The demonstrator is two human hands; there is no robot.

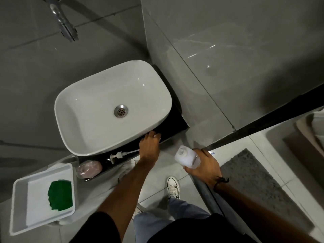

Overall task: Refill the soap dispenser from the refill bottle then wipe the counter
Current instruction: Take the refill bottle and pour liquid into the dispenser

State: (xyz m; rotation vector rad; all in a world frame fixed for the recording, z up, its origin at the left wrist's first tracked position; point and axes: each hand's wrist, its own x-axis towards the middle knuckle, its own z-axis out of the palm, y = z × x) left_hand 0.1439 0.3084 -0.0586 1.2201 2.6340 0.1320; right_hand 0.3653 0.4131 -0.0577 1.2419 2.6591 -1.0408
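Right hand (pixel 204 165) grips translucent white, capless bottle (pixel 186 157); left hand (pixel 149 146) flat on counter (pixel 168 130).

My one head camera looks steeply down from above, close over the white basin (pixel 112 109) at 11 o'clock, the floor (pixel 157 172) below.

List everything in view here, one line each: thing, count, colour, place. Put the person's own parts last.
sink: 1, white, on the black counter, centre
drain: 1, metal, in the sink
tap: 1, chrome, top left
counter: 1, black, under the sink
pump: 1, white, lying on the counter
soap bar: 1, pink, wrapped, on the counter's left end
tray: 1, white, lower left
cloth: 1, green, in the tray
mat: 1, grey, floor, right
bottle: 1, clear, in the right hand
shoe: 1, white, floor
left hand: on the counter edge
right hand: gripping the bottle
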